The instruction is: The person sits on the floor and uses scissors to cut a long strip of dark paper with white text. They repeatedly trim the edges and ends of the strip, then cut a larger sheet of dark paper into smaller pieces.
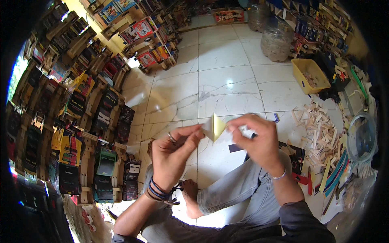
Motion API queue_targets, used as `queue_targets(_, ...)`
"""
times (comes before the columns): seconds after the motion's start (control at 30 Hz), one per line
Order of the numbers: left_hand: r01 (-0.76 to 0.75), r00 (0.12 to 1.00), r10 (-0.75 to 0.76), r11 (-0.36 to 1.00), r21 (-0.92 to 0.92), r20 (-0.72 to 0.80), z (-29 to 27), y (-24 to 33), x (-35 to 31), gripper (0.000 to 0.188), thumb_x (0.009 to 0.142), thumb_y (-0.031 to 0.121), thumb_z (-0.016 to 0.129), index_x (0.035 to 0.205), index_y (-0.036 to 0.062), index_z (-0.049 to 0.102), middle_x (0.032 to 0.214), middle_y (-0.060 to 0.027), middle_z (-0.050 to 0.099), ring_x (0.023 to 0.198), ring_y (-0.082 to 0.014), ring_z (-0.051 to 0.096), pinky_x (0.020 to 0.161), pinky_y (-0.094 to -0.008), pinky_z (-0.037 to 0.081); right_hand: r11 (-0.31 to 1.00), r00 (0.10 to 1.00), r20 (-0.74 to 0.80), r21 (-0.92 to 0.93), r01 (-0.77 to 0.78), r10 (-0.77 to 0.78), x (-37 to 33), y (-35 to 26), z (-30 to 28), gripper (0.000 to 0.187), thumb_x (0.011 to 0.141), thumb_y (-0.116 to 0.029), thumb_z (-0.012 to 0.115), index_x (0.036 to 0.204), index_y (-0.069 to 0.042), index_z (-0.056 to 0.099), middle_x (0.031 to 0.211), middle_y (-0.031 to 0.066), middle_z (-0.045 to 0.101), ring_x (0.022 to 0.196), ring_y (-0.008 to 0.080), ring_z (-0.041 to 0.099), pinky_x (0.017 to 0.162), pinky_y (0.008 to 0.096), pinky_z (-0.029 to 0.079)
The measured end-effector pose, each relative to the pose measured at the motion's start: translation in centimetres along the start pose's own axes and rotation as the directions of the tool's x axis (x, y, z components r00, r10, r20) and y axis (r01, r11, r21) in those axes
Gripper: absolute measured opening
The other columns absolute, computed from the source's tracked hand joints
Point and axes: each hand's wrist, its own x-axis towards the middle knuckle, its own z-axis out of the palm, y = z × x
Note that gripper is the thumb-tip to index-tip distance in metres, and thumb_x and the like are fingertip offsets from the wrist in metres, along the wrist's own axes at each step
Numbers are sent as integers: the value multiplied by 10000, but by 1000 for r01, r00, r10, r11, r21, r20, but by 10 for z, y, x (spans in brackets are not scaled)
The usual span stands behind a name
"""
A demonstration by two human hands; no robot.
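Note:
A small, thin, paper-like piece (pixel 219 126), pale yellow on its right part and greyish on its left, is held up over the tiled floor in front of me. It bends along a vertical crease into a diamond shape. My left hand (pixel 170 152) pinches its left corner between thumb and forefinger; a ring and dark bracelets are on that hand and wrist. At the right corner, the thumb and forefinger of my right hand (pixel 259 139) close on it, slightly blurred. Under the right hand a dark flat strip (pixel 238 148) lies on the floor, partly covered by the hand.
Stacked wooden builds with printed panels (pixel 106 106) rise on my left. A pile of small wood pieces (pixel 320 131) lies to the right, near a yellow tub (pixel 298 73), a clear round container (pixel 362 135) and red-handled scissors (pixel 309 182). Large plastic bottles (pixel 276 42) stand farther back.

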Motion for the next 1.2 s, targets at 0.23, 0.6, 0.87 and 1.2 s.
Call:
queue_targets(0.23, -243, 969, 244, 940, 241, 26, -8, 12, 5, 197, 918, 11, 712, 1112, 3, 749, 1051, -105, 757, 999, -175, 683, 920, -300, 503, 776, 906, -347, -491, -397, 243, 27, 38, -56, 238, 928, -251, 721, 999, -26, 756, 918, 139, 758, 831, 295, 732, 753, 339, 547)
queue_targets(0.6, -508, 807, 226, 736, 447, 545, 27, 15, 35, 248, 807, 64, 790, 1035, 156, 822, 1353, -139, 638, 1216, -262, 603, 961, -390, 463, 585, 700, 714, 557, -590, 27, 17, 43, -55, 294, 1036, -177, 609, 1212, 50, 670, 1136, 103, 725, 1108, 155, 662, 1018, 294, 494)
queue_targets(0.87, -525, 744, 267, 800, 289, 613, 51, 5, 71, 301, 854, 103, 785, 1150, 159, 789, 1342, -135, 639, 1202, -255, 614, 965, -398, 490, 383, 740, 673, 682, -623, 6, 10, 60, -69, 271, 973, -136, 688, 1163, 56, 669, 1085, 65, 715, 1038, 117, 662, 977, 269, 506)
queue_targets(1.2, -925, 380, 86, 46, 377, 921, 78, -120, 100, 234, 843, 163, 696, 1058, 205, 777, 1123, 34, 737, 1072, -167, 660, 923, -346, 507, 91, 936, 227, 962, -259, 268, 23, 86, -56, 222, 1033, -318, 604, 1213, -190, 624, 1204, -50, 609, 1076, 83, 522, 934, 350, 419)
